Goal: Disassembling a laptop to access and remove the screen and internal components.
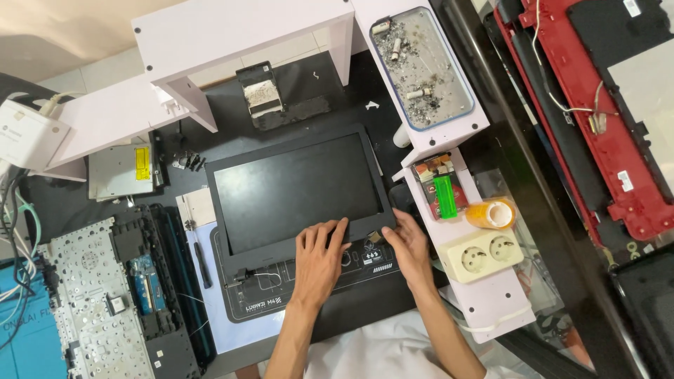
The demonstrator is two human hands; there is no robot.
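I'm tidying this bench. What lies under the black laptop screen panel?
The screen panel rests on a printed work mat, visible along its lower edge. Anything beneath its middle is hidden.

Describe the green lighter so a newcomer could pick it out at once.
Start at the white shelf that runs down the right side of the dark desk. Midway along it, between the tray of ash above and the twin wall socket below, lies a small box. The green lighter rests on it, a bright green stick, the only green thing there, left of an orange tube.

your left hand and right hand are bare, no rings or watch; forearms uncovered behind the fingers, white garment below.
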